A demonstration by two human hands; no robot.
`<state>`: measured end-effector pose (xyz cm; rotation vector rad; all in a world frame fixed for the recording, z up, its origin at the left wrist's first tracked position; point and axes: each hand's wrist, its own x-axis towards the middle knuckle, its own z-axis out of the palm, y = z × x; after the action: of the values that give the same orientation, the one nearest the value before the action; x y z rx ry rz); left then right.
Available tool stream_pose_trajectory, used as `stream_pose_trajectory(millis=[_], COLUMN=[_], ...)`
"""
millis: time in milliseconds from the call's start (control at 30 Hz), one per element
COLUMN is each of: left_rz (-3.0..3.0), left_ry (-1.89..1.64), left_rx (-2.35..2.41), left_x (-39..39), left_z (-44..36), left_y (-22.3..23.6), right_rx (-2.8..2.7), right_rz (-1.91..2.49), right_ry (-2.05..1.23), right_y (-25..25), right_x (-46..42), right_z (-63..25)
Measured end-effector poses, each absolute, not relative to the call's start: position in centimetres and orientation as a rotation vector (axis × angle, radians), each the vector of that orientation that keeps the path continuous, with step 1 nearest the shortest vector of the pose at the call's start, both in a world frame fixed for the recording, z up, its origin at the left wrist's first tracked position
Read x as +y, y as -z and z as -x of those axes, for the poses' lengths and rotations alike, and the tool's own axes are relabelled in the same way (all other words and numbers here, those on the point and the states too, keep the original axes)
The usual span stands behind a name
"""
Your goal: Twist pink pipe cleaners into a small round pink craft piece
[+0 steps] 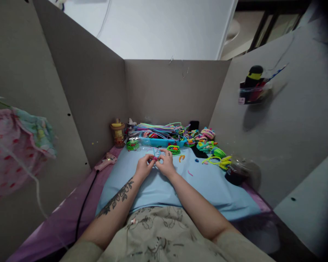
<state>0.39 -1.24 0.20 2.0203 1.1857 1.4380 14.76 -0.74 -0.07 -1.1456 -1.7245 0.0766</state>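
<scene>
My left hand and my right hand meet over the light blue cloth, fingertips close together. Both pinch a small pink-red pipe cleaner piece; its exact shape is partly covered by the fingers. Thin pale blue and white loops rise just behind it, between the hands. Beyond my right hand sits a green pipe cleaner figure with orange and red parts. An orange curled pipe cleaner bit and a pink bit lie to the right.
A blue tray full of colourful pipe cleaners stands at the back. Several finished-looking colourful pieces lie right of it. A pink hot glue gun with a black cord rests at left. A dark container stands at right. Grey panels enclose three sides.
</scene>
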Motion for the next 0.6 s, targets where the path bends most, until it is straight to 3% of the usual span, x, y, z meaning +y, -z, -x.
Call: stream_pose_trajectory(millis=[233,600], left_rz=[-1.804,-1.294], left_ry=[-1.464,-1.329], left_rx=[1.129,0.912], left_x=[-1.0,-0.2], left_z=[-0.1,0.1], left_y=[-0.6,-0.2], right_rx=[-1.747,-1.820], right_rz=[1.119,0.999], right_ry=[-0.296,-0.092], right_y=[0.3,-0.1], right_x=[0.0,-0.6], right_z=[-15.2,-15.5])
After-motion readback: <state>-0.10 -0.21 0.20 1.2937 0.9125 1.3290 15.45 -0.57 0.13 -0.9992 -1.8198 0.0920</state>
